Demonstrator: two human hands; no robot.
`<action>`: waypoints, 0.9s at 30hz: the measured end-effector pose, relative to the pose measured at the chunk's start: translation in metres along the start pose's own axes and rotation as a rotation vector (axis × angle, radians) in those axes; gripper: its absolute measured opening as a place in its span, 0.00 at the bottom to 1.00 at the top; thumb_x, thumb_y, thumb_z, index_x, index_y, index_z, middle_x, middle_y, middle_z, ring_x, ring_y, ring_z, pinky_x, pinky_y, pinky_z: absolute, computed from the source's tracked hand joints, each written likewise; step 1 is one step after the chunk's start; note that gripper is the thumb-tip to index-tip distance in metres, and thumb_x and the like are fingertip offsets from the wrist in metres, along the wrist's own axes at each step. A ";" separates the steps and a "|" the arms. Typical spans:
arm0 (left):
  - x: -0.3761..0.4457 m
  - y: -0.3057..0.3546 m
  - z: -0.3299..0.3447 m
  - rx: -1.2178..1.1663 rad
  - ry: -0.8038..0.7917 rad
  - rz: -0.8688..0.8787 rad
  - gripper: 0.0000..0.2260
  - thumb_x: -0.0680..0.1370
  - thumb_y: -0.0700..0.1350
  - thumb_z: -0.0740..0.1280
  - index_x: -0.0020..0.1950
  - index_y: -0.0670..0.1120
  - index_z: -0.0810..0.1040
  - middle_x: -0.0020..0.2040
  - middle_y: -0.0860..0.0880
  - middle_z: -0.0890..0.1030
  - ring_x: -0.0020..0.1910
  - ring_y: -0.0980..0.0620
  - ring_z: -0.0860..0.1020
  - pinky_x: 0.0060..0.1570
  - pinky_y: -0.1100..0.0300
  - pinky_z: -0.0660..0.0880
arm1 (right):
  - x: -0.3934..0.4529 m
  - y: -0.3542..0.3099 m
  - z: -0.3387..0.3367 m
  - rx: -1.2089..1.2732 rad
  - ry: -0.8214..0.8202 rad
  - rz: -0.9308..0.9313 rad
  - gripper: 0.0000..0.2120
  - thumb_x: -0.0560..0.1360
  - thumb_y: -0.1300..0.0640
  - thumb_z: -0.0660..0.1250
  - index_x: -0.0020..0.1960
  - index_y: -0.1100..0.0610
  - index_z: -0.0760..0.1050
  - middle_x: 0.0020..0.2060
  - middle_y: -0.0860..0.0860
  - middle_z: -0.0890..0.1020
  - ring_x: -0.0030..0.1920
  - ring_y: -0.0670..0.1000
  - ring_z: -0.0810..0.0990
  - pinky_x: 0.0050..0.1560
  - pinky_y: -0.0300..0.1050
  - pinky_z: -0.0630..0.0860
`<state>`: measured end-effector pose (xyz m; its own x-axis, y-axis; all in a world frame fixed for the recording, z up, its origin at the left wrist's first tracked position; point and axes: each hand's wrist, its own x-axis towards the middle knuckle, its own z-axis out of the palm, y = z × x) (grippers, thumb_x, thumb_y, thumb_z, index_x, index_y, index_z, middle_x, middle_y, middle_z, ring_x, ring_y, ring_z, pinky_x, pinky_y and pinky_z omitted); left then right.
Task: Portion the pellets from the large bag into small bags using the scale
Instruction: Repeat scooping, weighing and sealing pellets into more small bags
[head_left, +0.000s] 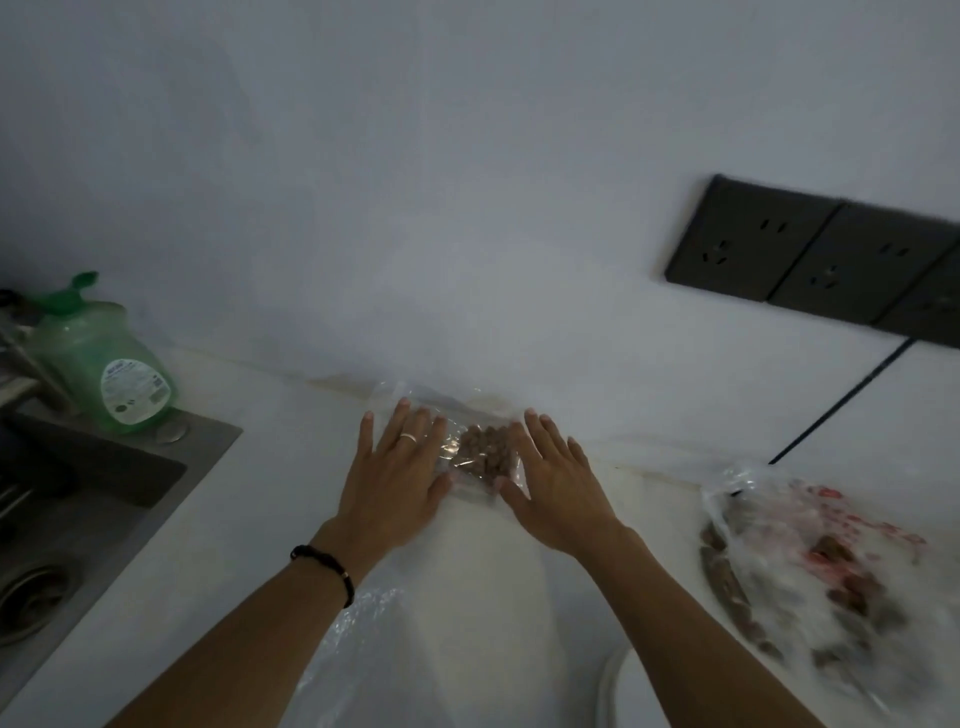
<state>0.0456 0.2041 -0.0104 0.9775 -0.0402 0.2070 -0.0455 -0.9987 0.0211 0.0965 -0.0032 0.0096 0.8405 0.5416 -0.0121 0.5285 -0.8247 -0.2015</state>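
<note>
While both palms lie flat on it: the small bag (480, 457) rests on the white table (270, 499) close against the back wall, holding a shallow layer of brown pellets (483, 454).
Left hand (397, 480): spread and pressing down on the left part of the small bag, fingers extended, gripping nothing.
Right hand (558, 486): likewise spread and flat, on the right edge of the same bag, not clenched.
Step in hand: probably flattening the pellets and pushing out air before closing the bag; whether the mouth is already sealed cannot be told.
How the small bag will handle: thin clear film, soft and slippery, light, with loose contents that shift toward whichever end hangs lower.
Where to take hold: likely at the empty film near the mouth, pinched from both sides, or scooped under the pellet mass so it does not sag.
Large bag (810, 566): crumpled clear plastic with red print, lying on the table to the right, well apart from the hands, more pellets showing through it; floppy, heavier, best lifted with support beneath.
Scale: a pale rounded object at the lower edge may be it, but that is unclear.
Risk: pressing hard could burst the film or squeeze pellets out of an open mouth.
</note>
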 end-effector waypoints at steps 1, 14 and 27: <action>0.000 0.009 -0.004 -0.008 0.019 0.023 0.29 0.77 0.58 0.52 0.70 0.43 0.72 0.69 0.42 0.74 0.72 0.39 0.66 0.67 0.35 0.62 | -0.009 0.004 -0.005 -0.026 0.022 0.014 0.33 0.82 0.42 0.51 0.79 0.54 0.41 0.79 0.52 0.41 0.78 0.51 0.38 0.76 0.51 0.41; -0.016 0.197 -0.040 -0.121 0.095 0.251 0.29 0.80 0.59 0.50 0.76 0.44 0.64 0.75 0.43 0.67 0.76 0.42 0.59 0.71 0.39 0.52 | -0.160 0.112 -0.084 -0.175 0.207 0.297 0.31 0.82 0.43 0.47 0.79 0.54 0.38 0.78 0.53 0.37 0.76 0.53 0.33 0.76 0.55 0.37; -0.058 0.469 -0.020 -0.167 0.063 0.515 0.27 0.79 0.57 0.57 0.73 0.43 0.69 0.73 0.43 0.70 0.75 0.43 0.63 0.71 0.42 0.52 | -0.361 0.308 -0.082 0.028 0.122 0.688 0.30 0.81 0.45 0.55 0.78 0.57 0.52 0.77 0.56 0.58 0.75 0.57 0.58 0.72 0.53 0.60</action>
<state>-0.0366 -0.2610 0.0070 0.8063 -0.5159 0.2892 -0.5522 -0.8319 0.0554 -0.0340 -0.4660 0.0319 0.9914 -0.1255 -0.0361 -0.1303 -0.9684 -0.2126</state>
